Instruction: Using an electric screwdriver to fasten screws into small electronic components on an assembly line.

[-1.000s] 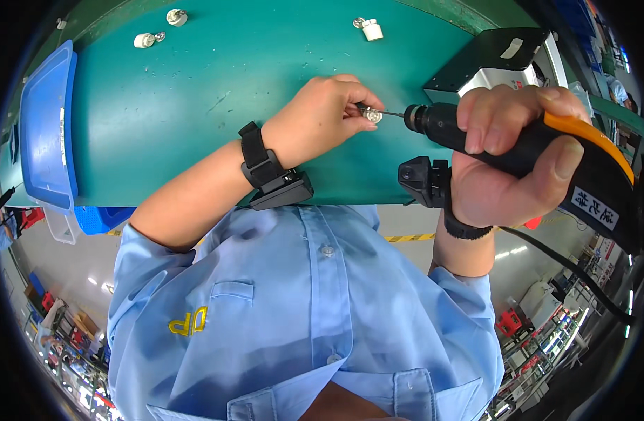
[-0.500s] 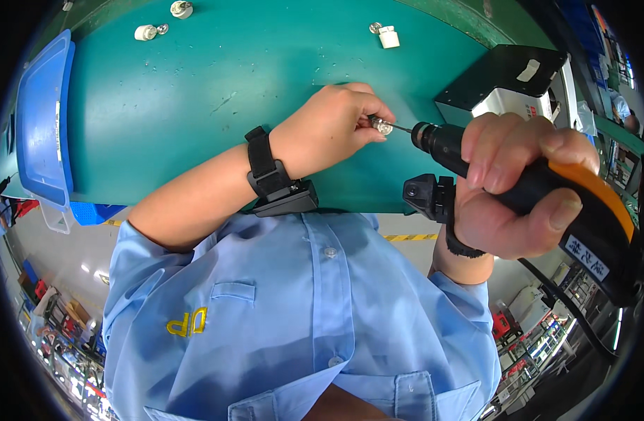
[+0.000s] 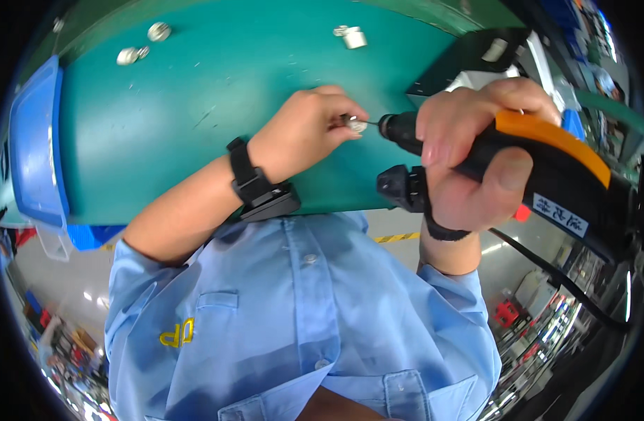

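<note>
Small round fitting [image 3: 357, 125], pale and metallic, lies between the thumb and fingers of the left grip [image 3: 304, 126], which is pinched together on it just above the desk [image 3: 160, 140]. Immediately to the right of this grip, a thin bit [image 3: 372, 123] points at the fitting; whether the two touch cannot be told. The bit belongs to a black power driver [image 3: 560, 175] with an orange band, around which the right grip [image 3: 476, 154] is clamped, fingers over the top and thumb along the near side. A black cable [image 3: 553, 270] runs below and to the right of the right grip. Black devices are strapped at both wrists. Beyond the left grip, slightly to its right, lies a white fitting [image 3: 355, 38]; farther off, beyond and to the left, lie two more loose fittings [image 3: 159, 31], blurred. Beyond the right grip stands a black-and-white box [image 3: 469, 59], partly hidden by the hand. Well to the left of the left grip is a blue tray [image 3: 38, 147].
</note>
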{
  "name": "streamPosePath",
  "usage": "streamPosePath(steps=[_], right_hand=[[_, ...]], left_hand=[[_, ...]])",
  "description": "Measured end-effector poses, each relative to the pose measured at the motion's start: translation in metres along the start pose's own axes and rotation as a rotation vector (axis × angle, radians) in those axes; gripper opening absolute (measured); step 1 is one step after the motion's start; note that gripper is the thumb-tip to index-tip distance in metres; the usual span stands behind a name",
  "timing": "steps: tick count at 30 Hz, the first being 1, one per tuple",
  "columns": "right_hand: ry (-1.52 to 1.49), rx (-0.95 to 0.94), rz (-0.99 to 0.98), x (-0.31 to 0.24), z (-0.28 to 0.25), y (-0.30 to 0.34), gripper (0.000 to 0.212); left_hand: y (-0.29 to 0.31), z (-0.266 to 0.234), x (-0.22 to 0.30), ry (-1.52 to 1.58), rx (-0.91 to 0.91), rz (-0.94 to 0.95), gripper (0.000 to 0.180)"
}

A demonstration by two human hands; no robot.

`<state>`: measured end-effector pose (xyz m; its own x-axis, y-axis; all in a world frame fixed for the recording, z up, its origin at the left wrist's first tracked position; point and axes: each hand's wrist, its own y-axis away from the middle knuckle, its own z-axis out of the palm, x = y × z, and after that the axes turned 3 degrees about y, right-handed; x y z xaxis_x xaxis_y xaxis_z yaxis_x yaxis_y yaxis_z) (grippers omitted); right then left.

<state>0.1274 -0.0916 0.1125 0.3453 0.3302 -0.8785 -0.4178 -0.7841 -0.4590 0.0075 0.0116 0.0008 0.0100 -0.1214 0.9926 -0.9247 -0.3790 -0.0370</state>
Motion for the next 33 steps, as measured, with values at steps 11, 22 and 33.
streamPosePath(steps=[11, 22, 33], right_hand=[[-0.06, 0.369, -0.219, -0.048, -0.108, 0.019, 0.041], [-0.219, -0.117, -0.204, -0.021, -0.106, -0.008, 0.035], [-0.456, 0.33, 0.153, -0.008, -0.073, -0.011, 0.036]], left_hand=[[0.001, 0.011, 0.015, -0.157, 0.108, -0.099, 0.021], [0.006, 0.0, 0.018, -0.181, 0.001, -0.032, 0.022], [0.001, 0.005, 0.006, -0.203, 0.061, -0.053, 0.019]])
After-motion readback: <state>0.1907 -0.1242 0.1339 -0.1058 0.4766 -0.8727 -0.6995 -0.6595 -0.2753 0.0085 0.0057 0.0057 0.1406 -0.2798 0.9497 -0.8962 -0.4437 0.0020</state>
